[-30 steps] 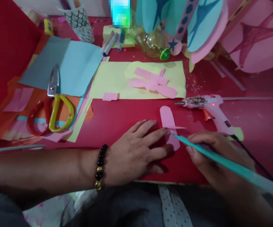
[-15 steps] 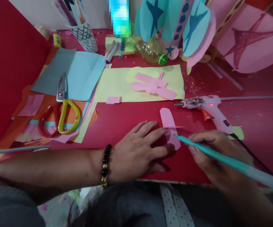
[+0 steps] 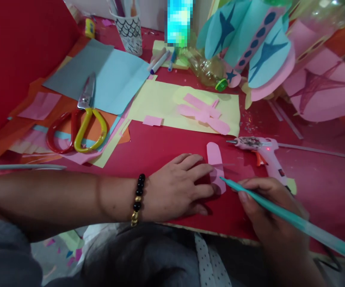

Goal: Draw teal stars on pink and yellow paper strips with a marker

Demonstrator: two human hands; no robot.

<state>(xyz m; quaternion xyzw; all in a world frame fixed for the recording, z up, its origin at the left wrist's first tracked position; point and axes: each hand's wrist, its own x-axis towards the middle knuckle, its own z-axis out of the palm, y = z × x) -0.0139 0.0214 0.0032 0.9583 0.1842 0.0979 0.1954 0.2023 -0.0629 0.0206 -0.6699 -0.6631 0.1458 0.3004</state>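
My left hand (image 3: 181, 189) lies flat on the red table, fingers spread, with fingertips resting on the left edge of a pink paper strip (image 3: 214, 153) that has rounded ends. A thin upright sliver of paper sticks out across the strip's middle. Between the thumb and fingers of my right hand (image 3: 275, 215) is a teal felt-tip pen (image 3: 280, 209), its tip at the lower part of the strip; whether it touches the paper I cannot tell. Just beyond my right hand lies a pink glue gun (image 3: 260, 149) with a glowing red light.
Scissors (image 3: 84, 119) with red and yellow handles lie on stacked coloured paper (image 3: 100, 79) at left. Pink cutouts (image 3: 204, 113) rest on a pale yellow sheet (image 3: 148, 97). Behind stand a patterned cup (image 3: 129, 36), a plastic bottle (image 3: 205, 67) and a blue-and-pink paper craft (image 3: 256, 52).
The view has shifted and tilted, so the table's contents appear displaced. Both hands keep nearly the same pose, and the pen tip stays at the strip's lower part.
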